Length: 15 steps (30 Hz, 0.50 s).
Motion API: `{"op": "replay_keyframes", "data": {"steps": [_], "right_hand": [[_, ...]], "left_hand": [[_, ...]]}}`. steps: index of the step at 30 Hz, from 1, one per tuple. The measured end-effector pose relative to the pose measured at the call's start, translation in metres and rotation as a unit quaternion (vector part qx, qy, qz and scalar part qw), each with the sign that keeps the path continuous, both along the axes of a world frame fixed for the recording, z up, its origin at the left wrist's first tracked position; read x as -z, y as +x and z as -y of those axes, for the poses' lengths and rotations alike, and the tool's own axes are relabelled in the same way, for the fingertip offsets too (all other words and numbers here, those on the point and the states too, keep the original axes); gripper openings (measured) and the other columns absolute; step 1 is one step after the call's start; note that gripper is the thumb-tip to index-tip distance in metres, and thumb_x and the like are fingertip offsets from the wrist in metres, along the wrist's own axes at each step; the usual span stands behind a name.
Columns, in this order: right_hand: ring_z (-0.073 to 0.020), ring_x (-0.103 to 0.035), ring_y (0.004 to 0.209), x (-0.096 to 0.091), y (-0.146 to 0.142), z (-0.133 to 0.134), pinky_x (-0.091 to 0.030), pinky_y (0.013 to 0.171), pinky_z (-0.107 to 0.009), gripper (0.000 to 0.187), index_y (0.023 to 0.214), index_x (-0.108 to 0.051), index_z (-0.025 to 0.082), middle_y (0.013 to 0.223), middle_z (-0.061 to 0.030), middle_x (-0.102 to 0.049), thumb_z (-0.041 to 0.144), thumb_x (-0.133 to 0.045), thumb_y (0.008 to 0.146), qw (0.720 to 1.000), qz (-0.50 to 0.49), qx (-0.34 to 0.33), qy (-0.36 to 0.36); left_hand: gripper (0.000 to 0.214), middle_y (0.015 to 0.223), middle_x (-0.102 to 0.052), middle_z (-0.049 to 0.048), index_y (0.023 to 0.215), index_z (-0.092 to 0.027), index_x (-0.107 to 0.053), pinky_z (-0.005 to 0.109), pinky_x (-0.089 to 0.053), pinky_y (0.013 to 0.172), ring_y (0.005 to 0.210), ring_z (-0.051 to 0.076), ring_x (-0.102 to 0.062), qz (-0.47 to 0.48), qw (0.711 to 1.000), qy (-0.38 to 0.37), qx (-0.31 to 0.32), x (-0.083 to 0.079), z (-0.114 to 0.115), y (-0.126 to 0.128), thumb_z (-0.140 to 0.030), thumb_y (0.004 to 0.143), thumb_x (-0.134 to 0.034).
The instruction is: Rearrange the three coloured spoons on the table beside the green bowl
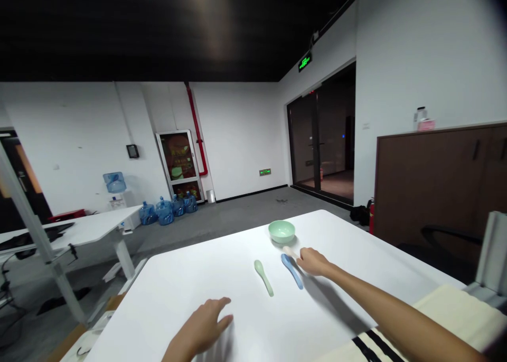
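Observation:
A mint-green bowl (281, 231) stands towards the far edge of the white table (178, 298). Below it lie a pale green spoon (263, 277) and a blue spoon (292, 271), side by side and slightly apart. My right hand (312, 262) reaches in from the right, its fingers just over the upper end of the blue spoon. A pale, blurred shape at its fingertips could be a finger or something held. My left hand (200, 327) rests near the table's front edge, fingers apart, touching nothing but the tabletop.
A cream cloth with black stripes (447, 320) covers the table's near right corner. Beyond the table's left side stands a white desk (79, 230). Blue water jugs (164, 211) sit on the grey floor, and a brown cabinet (431, 182) lines the right wall.

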State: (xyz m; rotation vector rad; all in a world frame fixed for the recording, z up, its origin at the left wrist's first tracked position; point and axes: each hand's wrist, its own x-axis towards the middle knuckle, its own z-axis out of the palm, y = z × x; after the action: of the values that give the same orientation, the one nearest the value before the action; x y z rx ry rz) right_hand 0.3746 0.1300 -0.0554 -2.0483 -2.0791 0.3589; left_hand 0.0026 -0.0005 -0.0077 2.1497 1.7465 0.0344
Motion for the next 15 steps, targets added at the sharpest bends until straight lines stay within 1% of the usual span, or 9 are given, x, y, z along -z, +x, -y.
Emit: {"op": "replay_keyframes", "data": {"steps": [4,8,15], "right_hand": [[-0.0237,-0.065,0.084,0.007,0.002,0.001,-0.035,0.059,-0.027,0.033,0.094,-0.063,0.013,0.101,-0.0146,-0.068,0.041,-0.045,0.087,1.0,-0.002,0.011,0.0],[-0.0238,-0.065,0.087,0.014,0.006,-0.001,-0.038,0.062,-0.027,0.031,0.098,-0.064,0.013,0.104,-0.0155,-0.067,0.038,-0.051,0.086,1.0,-0.007,0.024,-0.016],[-0.0238,-0.065,0.091,0.02,0.008,-0.001,-0.04,0.066,-0.027,0.031,0.1,-0.064,0.012,0.108,-0.0161,-0.067,0.037,-0.053,0.085,0.999,-0.017,0.029,-0.02]], "left_hand": [[0.057,0.132,-0.059,0.008,0.136,-0.028,-0.051,0.04,-0.039,0.103,0.12,0.027,-0.054,-0.001,1.0,0.004,-0.001,0.003,-0.002,-0.002,-0.055,0.086,-0.043],[0.058,0.133,-0.058,0.0071,0.136,-0.029,-0.05,0.04,-0.039,0.104,0.122,0.027,-0.053,0.004,1.0,0.004,0.001,0.006,-0.004,-0.002,-0.057,0.086,-0.042],[0.057,0.135,-0.057,0.0078,0.137,-0.028,-0.049,0.04,-0.038,0.104,0.123,0.026,-0.052,-0.001,1.0,-0.003,0.0,0.002,-0.002,0.0,-0.054,0.087,-0.042]]}}
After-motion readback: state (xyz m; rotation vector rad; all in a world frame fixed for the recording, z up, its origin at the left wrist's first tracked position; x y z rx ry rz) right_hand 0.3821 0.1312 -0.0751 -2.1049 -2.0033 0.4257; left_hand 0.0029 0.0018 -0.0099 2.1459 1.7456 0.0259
